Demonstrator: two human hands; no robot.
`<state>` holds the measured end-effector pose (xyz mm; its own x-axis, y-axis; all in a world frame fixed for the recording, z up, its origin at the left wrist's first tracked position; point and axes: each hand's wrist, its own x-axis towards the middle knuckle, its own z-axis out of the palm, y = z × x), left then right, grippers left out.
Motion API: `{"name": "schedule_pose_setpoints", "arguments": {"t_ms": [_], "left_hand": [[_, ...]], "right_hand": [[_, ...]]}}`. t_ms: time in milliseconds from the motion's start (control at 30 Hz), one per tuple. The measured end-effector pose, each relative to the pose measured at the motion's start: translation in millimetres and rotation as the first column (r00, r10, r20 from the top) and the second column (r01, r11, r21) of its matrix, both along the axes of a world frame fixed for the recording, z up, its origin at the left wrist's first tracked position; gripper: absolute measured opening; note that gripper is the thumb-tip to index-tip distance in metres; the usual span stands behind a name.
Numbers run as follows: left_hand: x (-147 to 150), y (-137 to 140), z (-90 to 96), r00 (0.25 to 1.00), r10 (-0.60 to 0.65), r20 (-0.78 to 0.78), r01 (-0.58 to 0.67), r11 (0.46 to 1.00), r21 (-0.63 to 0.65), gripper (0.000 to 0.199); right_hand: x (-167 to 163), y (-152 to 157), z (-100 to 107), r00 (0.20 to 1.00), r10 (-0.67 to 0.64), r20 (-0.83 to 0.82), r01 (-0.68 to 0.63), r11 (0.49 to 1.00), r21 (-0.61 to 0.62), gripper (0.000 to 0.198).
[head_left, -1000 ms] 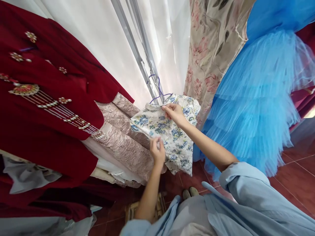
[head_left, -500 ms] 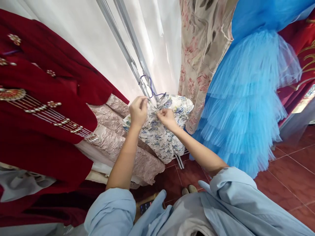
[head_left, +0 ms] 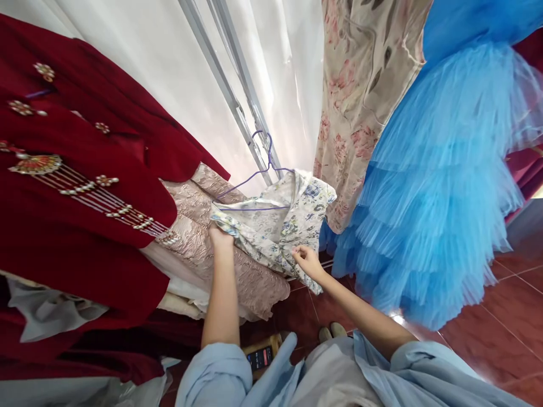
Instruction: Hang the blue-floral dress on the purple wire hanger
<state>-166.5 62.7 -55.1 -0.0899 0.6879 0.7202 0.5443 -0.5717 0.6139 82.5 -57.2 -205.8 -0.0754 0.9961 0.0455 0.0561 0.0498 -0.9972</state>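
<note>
Seemingly, one shoulder of the floral shirt [head_left: 275, 240] is seated on the hanger [head_left: 268, 165] and one left off, gripped by the left hand [head_left: 221, 237], apart from the right hand [head_left: 307, 262], whose hold is unclear.

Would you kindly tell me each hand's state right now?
Left hand: closed on the floral garment.
Right hand: curled in front of that garment; grip cannot be told.
</note>
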Motion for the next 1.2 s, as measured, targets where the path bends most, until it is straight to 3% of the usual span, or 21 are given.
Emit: {"name": "schedule_pose_setpoints", "arguments": {"t_ms": [67,133,200,300,367,400,467,567,633,700,733,867,967,1067,1133,1200], "left_hand": [[33,-15,-28.3,0.98,-0.043,0.195,0.055,0.997,-0.056,0.061],[68,-34,-51.1,0.892,-0.069,0.447,0.145,0.979,-0.14,0.053],[95,-53,-64.2,0.894,-0.105,0.436,0.211,0.956,-0.202,0.042],[115,-73,-66.5,0.955,-0.237,0.178,0.281,0.915,-0.29,0.034],[120,-81,-64.2,0.935,-0.315,0.162,0.353,0.864,-0.36,0.038],[121,-85,-64.2,0.914,-0.351,0.205,0.405,0.824,-0.395,0.042],[126,-97,-68.7,0.84,-0.43,0.333,0.542,0.702,-0.461,0.054],[134,-123,-85.6,0.731,-0.514,0.449,0.676,0.453,-0.582,0.068],[136,-140,-97.7,0.714,-0.548,0.436,0.651,0.293,-0.7,0.064],[132,-151,-104.9,0.732,-0.554,0.397,0.59,0.224,-0.775,0.051],[127,-154,-105.7,0.751,-0.541,0.379,0.569,0.238,-0.788,0.047],[103,-152,-91.7,0.835,-0.42,0.357,0.527,0.419,-0.74,0.043],[90,-153,-74.3,0.841,-0.365,0.398,0.536,0.468,-0.703,0.044],[75,-159,-61.7,0.868,-0.347,0.354,0.489,0.477,-0.731,0.036],[58,-160,-56.2,0.9,-0.342,0.268,0.418,0.512,-0.75,0.028],[32,-158,-50.5,0.931,-0.329,0.158,0.331,0.58,-0.744,0.02]], "right_hand": [[-4,4,18,0.999,0.005,0.051,-0.012,0.99,0.139,0.036],[-5,9,38,0.994,0.013,0.106,-0.044,0.954,0.298,0.06],[-3,14,56,0.984,0.065,0.163,-0.125,0.912,0.391,0.073],[11,22,73,0.935,0.231,0.27,-0.31,0.901,0.303,0.045],[27,23,81,0.883,0.331,0.333,-0.409,0.89,0.199,0.017],[36,22,86,0.86,0.359,0.362,-0.441,0.881,0.174,0.008],[56,18,97,0.832,0.372,0.411,-0.475,0.861,0.183,0.014],[86,10,123,0.853,0.342,0.394,-0.46,0.85,0.258,0.022],[107,6,143,0.892,0.287,0.349,-0.401,0.859,0.318,0.027],[128,7,162,0.922,0.201,0.33,-0.325,0.866,0.381,0.03],[139,10,170,0.931,0.152,0.333,-0.29,0.863,0.414,0.03],[164,47,192,0.949,-0.081,0.306,-0.119,0.804,0.582,0.03],[152,100,201,0.977,-0.162,0.135,0.039,0.767,0.641,0.032],[119,145,204,0.999,-0.011,-0.038,0.03,0.846,0.532,0.037],[95,156,202,0.975,0.184,-0.121,-0.125,0.916,0.381,0.04],[80,153,198,0.91,0.365,-0.197,-0.325,0.923,0.207,0.04]]}}
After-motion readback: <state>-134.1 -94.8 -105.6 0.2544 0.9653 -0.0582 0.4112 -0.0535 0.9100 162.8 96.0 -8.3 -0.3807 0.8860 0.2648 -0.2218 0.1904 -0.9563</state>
